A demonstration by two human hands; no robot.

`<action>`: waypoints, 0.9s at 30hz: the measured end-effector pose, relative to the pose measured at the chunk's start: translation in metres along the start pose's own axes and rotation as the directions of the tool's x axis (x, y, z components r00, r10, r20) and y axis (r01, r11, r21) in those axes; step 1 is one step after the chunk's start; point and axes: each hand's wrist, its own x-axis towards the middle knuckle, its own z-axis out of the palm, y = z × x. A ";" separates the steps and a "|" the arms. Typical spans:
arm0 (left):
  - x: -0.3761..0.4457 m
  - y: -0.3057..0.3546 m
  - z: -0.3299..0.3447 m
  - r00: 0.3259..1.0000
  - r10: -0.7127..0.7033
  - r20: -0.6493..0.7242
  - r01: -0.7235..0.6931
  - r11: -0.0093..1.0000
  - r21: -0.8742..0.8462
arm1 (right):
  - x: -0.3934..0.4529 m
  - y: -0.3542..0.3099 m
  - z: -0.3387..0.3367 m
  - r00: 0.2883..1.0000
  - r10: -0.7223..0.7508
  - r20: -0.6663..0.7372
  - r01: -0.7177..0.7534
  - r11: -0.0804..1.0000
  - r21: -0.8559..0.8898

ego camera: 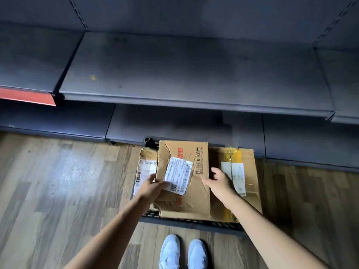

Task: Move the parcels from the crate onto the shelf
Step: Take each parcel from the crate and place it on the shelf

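A dented brown cardboard parcel (194, 158) with a white shipping label and red print lies on top in a black crate (194, 223) on the floor. My left hand (151, 188) grips its left edge, thumb on the label. My right hand (218, 180) holds its right edge, fingers curled over the side. Under it to the left lies a smaller taped parcel (145, 166). To the right sits a parcel with yellow tape (244, 162). A wide grey shelf (194, 74) spans the view above the crate, bare on top.
A lower grey shelf (165, 125) runs just behind the crate near floor level. A red price strip (27, 97) marks the shelf edge at the left. Wooden floor (58, 181) surrounds the crate. My two white shoes (183, 252) stand just before it.
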 end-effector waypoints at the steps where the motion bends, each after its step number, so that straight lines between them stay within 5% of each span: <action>1: 0.001 -0.002 0.001 1.000 0.002 0.018 -0.002 1.000 -0.016 | 0.000 0.004 0.006 1.000 0.015 0.009 -0.015 1.000 0.012; 16: 0.007 -0.009 -0.006 0.990 0.075 0.118 -0.057 0.987 -0.147 | -0.006 0.001 0.020 0.994 0.000 -0.108 0.001 1.000 0.008; 27: -0.063 0.037 -0.034 0.965 0.233 0.122 -0.212 0.964 -0.164 | -0.083 -0.051 0.008 0.993 -0.086 -0.081 0.105 0.961 0.256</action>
